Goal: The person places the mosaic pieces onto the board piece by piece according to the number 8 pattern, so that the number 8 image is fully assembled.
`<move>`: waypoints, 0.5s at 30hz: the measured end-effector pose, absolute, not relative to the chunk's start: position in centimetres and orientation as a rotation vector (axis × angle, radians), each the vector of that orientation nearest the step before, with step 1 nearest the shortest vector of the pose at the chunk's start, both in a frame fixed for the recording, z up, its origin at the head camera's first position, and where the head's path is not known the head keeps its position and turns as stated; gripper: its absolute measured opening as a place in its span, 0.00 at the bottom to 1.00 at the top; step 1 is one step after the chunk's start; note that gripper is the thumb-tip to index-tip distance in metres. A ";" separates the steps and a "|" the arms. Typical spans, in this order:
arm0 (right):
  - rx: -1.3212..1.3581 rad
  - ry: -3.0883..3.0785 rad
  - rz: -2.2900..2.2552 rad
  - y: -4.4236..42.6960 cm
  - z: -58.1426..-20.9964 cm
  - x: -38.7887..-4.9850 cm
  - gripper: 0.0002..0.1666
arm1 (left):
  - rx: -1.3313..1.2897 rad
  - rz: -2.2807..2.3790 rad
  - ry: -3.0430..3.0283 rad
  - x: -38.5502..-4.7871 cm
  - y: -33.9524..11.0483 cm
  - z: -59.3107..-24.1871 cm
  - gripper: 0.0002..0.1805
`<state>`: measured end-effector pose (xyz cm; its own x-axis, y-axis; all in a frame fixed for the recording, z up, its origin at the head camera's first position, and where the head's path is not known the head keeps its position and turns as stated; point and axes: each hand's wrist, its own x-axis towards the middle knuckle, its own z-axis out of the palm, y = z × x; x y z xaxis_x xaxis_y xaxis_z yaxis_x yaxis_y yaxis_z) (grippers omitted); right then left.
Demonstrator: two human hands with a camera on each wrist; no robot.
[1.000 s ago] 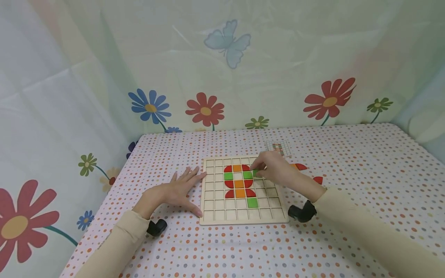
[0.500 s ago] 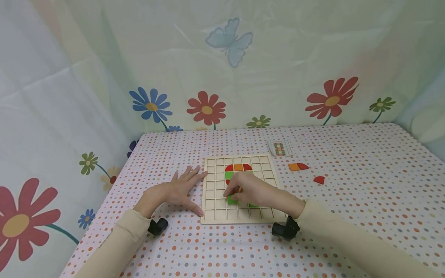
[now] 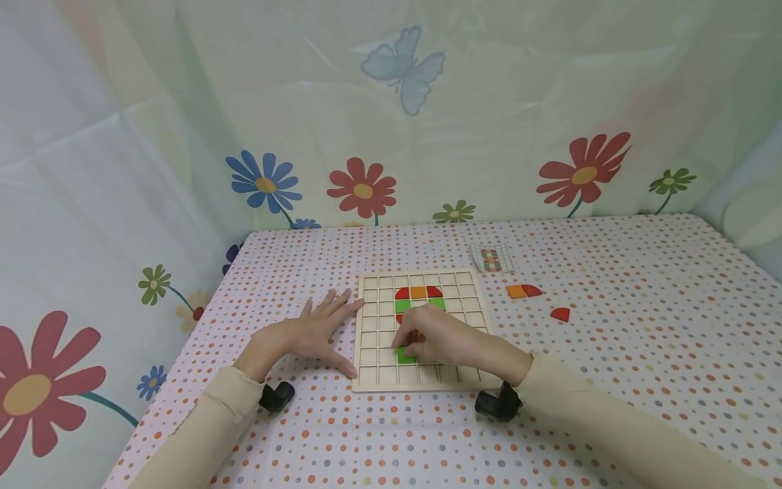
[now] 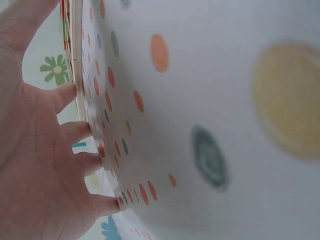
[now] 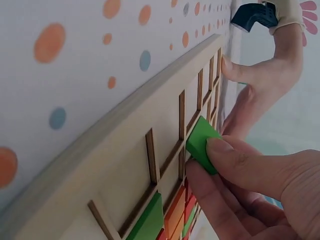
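A wooden grid board (image 3: 369, 339) lies on the table, with red, orange and green tiles set in its cells. My right hand (image 3: 449, 338) is over the board and pinches a green square tile (image 5: 201, 140) between thumb and fingers. In the right wrist view that tile stands tilted at a cell, and another green tile (image 5: 148, 220) sits in the grid nearby. My left hand (image 3: 311, 337) rests with spread fingers on the cloth at the board's left side, its thumb and index fingertip at the edge. The right hand hides some of the middle tiles.
Right of the board lie an orange square tile (image 3: 516, 291) touching a red quarter-round tile (image 3: 532, 290), and another red quarter-round tile (image 3: 560, 314) apart. A small pattern card (image 3: 491, 259) lies behind the board's right corner. A dotted cloth (image 3: 379, 448) covers the table.
My right hand has moved from the board's right side to its lower left middle with the green tile, then stayed nearly still there. The left hand has kept its place.
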<state>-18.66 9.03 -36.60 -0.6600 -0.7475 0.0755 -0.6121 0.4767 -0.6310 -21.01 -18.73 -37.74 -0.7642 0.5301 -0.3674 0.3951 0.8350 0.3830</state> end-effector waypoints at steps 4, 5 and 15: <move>-1.179 2.537 -0.886 8.8 -36.5 -18.6 0.10 | 0.684 0.398 2.543 -21.1 -18.7 -37.8 0.69; -1.178 2.547 -0.865 8.7 -36.4 -18.5 0.10 | 0.685 0.399 2.544 -21.1 -18.7 -37.9 0.69; -1.180 2.661 -0.675 8.0 -36.3 -17.5 0.08 | 0.697 0.401 2.550 -21.1 -18.7 -37.9 0.69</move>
